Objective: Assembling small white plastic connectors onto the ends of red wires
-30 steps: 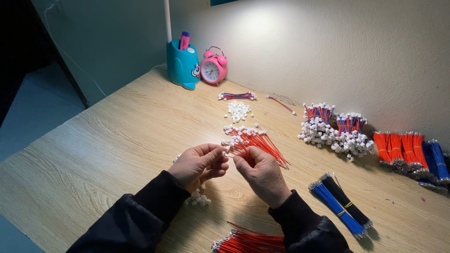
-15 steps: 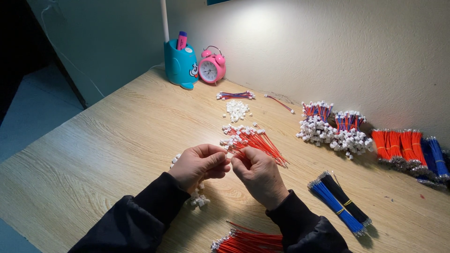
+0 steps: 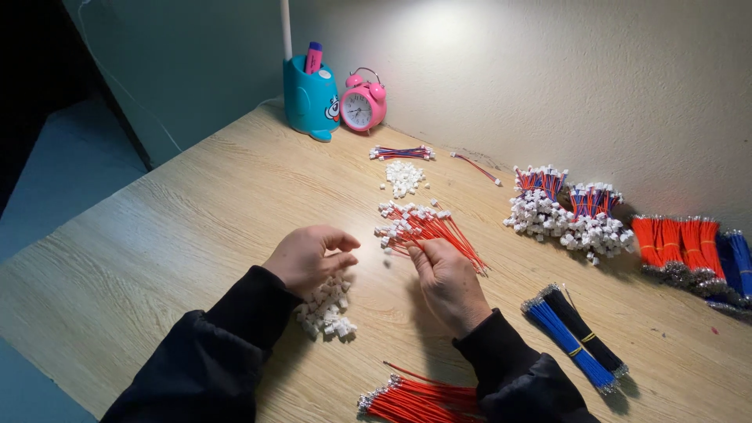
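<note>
— What are the hands doing at the pale wooden table (image 3: 180, 235)?

— The left hand (image 3: 307, 258) hovers half curled over a small heap of white plastic connector housings (image 3: 327, 309). The right hand (image 3: 445, 276) pinches one end of a fan of thin red wires tipped with white connectors (image 3: 427, 227).

— And around them?

— A bundle of blue and black wires bound with yellow ties (image 3: 573, 337) lies just right of the right wrist, and loose red wires (image 3: 415, 399) sit at the near edge. Far back stand a teal plastic pen holder (image 3: 310, 102) and a pink twin-bell alarm clock (image 3: 363, 106) (side by side, against the wall).
</note>
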